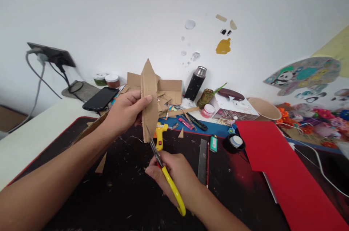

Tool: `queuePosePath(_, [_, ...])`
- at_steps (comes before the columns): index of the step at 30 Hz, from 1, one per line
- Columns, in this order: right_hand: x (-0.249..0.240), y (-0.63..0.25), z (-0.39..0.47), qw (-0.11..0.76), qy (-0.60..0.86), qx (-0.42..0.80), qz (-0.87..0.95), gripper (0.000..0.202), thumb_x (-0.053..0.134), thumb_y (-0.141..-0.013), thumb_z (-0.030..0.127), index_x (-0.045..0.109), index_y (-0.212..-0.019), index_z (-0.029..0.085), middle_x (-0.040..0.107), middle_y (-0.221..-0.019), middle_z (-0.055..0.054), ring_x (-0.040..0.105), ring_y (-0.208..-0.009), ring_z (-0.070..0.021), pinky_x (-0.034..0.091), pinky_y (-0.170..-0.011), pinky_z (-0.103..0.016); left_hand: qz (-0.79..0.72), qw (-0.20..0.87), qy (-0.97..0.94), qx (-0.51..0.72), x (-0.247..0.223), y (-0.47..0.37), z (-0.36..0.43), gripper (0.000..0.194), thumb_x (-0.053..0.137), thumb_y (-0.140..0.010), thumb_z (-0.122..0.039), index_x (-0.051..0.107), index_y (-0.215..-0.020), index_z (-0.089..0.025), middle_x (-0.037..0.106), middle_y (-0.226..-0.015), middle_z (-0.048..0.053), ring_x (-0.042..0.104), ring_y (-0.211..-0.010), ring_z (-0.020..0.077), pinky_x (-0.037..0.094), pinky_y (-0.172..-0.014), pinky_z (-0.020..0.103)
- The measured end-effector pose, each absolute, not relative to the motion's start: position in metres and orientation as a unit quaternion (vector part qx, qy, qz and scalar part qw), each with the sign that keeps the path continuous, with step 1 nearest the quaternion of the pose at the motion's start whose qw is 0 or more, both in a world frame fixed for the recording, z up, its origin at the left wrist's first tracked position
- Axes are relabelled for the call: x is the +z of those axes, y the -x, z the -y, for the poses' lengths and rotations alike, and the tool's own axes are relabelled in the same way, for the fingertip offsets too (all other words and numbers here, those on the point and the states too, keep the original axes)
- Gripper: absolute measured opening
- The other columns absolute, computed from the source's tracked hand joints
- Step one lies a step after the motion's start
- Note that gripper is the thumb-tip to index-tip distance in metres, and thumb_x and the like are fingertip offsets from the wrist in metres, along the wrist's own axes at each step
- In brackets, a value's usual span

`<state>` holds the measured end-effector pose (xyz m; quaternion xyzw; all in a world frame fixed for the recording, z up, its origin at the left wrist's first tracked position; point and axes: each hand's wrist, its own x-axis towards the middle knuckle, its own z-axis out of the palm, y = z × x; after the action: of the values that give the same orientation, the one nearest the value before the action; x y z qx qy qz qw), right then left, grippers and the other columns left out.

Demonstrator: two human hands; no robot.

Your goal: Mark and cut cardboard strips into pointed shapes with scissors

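My left hand (129,109) pinches a long strip of brown cardboard (149,94) with a pointed top, held upright above the desk. The thumb presses on its front; the other fingers are behind. In my right hand (176,169) is a pair of scissors (171,187) with yellow handles. Their blades point up and meet the lower end of the cardboard strip. A yellow glue gun (160,137) lies just behind the blades, partly covered by the cardboard.
Cardboard scraps (170,91), a utility knife (197,122) and a black flask (196,83) are at the back. To the right lie a ruler (202,162), a green-labelled bottle (213,143) and red sheets (283,165). A phone (100,98) sits at the left.
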<state>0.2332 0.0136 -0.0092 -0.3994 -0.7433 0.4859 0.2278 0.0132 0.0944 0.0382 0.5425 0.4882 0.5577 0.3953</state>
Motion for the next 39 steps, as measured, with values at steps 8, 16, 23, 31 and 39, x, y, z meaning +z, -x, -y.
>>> queuePosePath(8, [-0.011,-0.233,-0.014,0.231,0.408,0.444,0.763,0.029,0.066,-0.102,0.046,0.066,-0.087,0.022,0.062,-0.07,0.002,0.053,-0.059,-0.0137,0.04,-0.06,-0.025,-0.485,0.394,-0.551,0.553,0.04,-0.014,-0.093,0.04,0.078,-0.09,-0.052,0.061,-0.07,-0.022,0.054,-0.047,-0.006,0.043,-0.03,0.008,0.028,-0.029,0.02])
queuePosePath(16, [-0.012,-0.23,-0.011,0.214,0.431,0.421,0.769,0.028,0.059,-0.103,0.04,0.06,-0.082,0.022,0.054,-0.065,0.002,0.047,-0.055,-0.0126,0.034,-0.056,-0.025,-0.484,0.401,-0.548,0.551,0.037,-0.013,-0.094,0.041,0.078,-0.091,-0.054,0.064,-0.072,-0.021,0.053,-0.047,-0.006,0.044,-0.031,0.0085,0.028,-0.03,0.02])
queuePosePath(23, [-0.005,-0.227,-0.01,0.19,0.461,0.41,0.764,0.026,0.058,-0.102,0.035,0.057,-0.08,0.021,0.047,-0.062,0.004,0.041,-0.052,-0.0113,0.03,-0.054,-0.025,-0.488,0.4,-0.545,0.552,0.042,-0.015,-0.091,0.04,0.079,-0.089,-0.055,0.065,-0.072,-0.021,0.053,-0.048,-0.006,0.042,-0.031,0.0082,0.028,-0.029,0.02])
queuePosePath(31, [-0.004,-0.222,-0.01,0.169,0.486,0.399,0.759,0.025,0.06,-0.102,0.029,0.062,-0.079,0.02,0.046,-0.062,0.004,0.041,-0.053,-0.0113,0.03,-0.054,-0.024,-0.499,0.399,-0.54,0.548,0.041,-0.016,-0.092,0.039,0.079,-0.088,-0.056,0.066,-0.073,-0.022,0.054,-0.049,-0.006,0.043,-0.031,0.0083,0.03,-0.029,0.02])
queuePosePath(39, [-0.017,-0.231,-0.014,0.227,0.418,0.445,0.758,0.025,0.064,-0.103,0.04,0.07,-0.088,0.021,0.061,-0.064,0.003,0.057,-0.052,-0.0126,0.042,-0.054,-0.021,-0.503,0.403,-0.539,0.543,0.04,-0.017,-0.093,0.036,0.077,-0.089,-0.054,0.067,-0.076,-0.022,0.055,-0.05,-0.006,0.043,-0.032,0.009,0.03,-0.029,0.022])
